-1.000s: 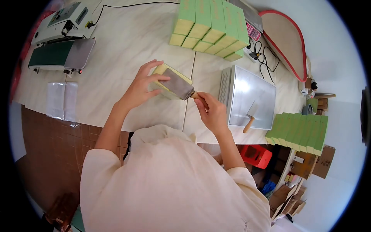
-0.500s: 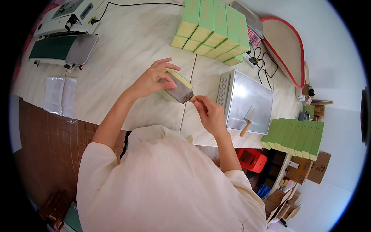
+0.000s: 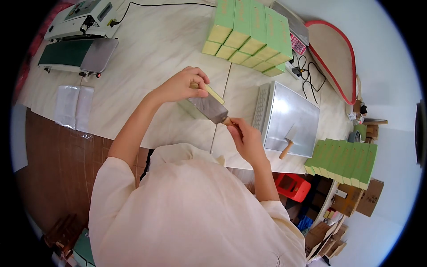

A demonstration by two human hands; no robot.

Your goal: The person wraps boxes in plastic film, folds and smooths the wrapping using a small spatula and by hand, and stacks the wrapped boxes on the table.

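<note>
My right hand is wrapped around the wooden handle of a scraper. Its wide metal blade lies flat along a small light green box. My left hand grips the upper end of that box, thumb and fingers closed around it near the blade's far edge. Much of the box is hidden behind the blade and my fingers. To the right, a second scraper with a wooden handle rests on a flat metal hot-plate-like device.
Stacked green boxes stand at the back, and a row of green boxes at the right edge. A sealing machine and clear plastic bags are on the left. Black cables lie behind the metal device.
The scraper blade has slid slightly down and right along the box with my right hand. My left fingers have closed more around the box's upper end. The whole view has shifted a little.
</note>
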